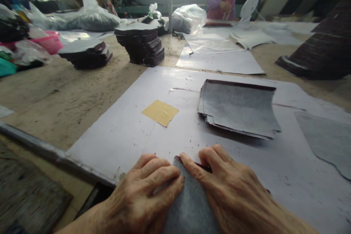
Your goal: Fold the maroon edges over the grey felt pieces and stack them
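Observation:
A grey-backed piece of dark leather-like material (189, 204) lies on the white sheet in front of me, and a strip of its dark red-brown face shows turned over along the far edge. My left hand (149, 190) grips its left edge with the fingers bent and close together. At the far corner, my right hand (227, 179) presses the turned strip with its index finger; its other fingers are curled along that edge. The thumb of the right hand is hidden. Beyond the hands lies a curled stack of similar grey-backed pieces (238, 108), dark-edged at the back.
White paper (123, 124) covers the table here, bearing a yellow square (160, 112) and another grey piece (326, 139). Dark stacks (145, 45) stand farther back, with a tall dark pile (320, 44) at right. Plastic bags and a pink basin (51, 44) are at left. A person (223, 0) stands opposite.

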### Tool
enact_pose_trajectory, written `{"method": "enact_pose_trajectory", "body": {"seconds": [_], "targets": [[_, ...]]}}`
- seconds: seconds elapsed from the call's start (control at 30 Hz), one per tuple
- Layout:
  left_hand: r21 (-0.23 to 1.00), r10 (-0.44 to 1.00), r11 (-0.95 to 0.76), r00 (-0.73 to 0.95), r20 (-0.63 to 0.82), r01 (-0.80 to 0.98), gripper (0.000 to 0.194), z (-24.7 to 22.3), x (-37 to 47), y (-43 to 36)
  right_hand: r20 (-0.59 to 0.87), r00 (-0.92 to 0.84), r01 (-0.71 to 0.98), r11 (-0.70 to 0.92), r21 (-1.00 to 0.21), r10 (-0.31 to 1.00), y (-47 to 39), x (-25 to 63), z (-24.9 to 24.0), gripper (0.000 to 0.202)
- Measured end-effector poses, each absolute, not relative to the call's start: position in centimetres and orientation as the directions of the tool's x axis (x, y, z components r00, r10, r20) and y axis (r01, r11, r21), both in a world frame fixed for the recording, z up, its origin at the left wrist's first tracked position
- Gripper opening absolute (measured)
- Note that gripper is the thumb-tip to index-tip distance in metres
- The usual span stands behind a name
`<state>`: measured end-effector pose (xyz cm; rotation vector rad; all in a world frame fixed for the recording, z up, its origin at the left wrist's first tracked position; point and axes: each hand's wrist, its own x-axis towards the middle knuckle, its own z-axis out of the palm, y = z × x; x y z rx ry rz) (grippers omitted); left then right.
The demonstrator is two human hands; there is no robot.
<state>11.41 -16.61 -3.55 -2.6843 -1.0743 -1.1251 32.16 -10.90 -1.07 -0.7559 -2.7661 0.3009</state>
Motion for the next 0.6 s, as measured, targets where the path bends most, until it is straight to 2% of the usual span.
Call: {"method": "enact_pose_trajectory", "body": {"seconds": [0.1,0.23,0.37,0.47,0.53,0.6], "targets": [[0.232,0.598,-0.755,0.500,0.626,0.613,0.032,-3.0,11.4,-16.6,0.175,-0.833,0.482,0.844,-0.235,0.524,-10.7,31.9,-0.8,0.058],[0.301,0.678,-0.713,0.513,0.527,0.634,0.032,-1.9,11.5,-16.7,0.212,-0.823,0.489,0.848,-0.207,0.527,-10.8,31.4,-0.6,0.059],[0.317,0.669,-0.723,0.507,0.543,0.614,0.033,-1.3,11.6,-16.8,0.189,-0.812,0.516,0.830,-0.212,0.553,-10.8,31.1,-0.4,0.063],[0.334,0.708,-0.692,0.512,0.487,0.640,0.034,-1.2,11.6,-16.9,0.166,-0.797,0.505,0.792,-0.342,0.580,-10.5,31.5,-0.1,0.062],[0.338,0.720,-0.679,0.499,0.483,0.652,0.033,-1.1,11.7,-16.9,0.228,-0.761,0.443,0.743,-0.502,0.608,-10.0,32.0,0.0,0.055],[0.345,0.734,-0.663,0.485,0.476,0.664,0.034,-1.2,11.8,-17.0,0.317,-0.700,0.374,0.706,-0.601,0.640,-9.7,32.4,0.0,0.039]]}}
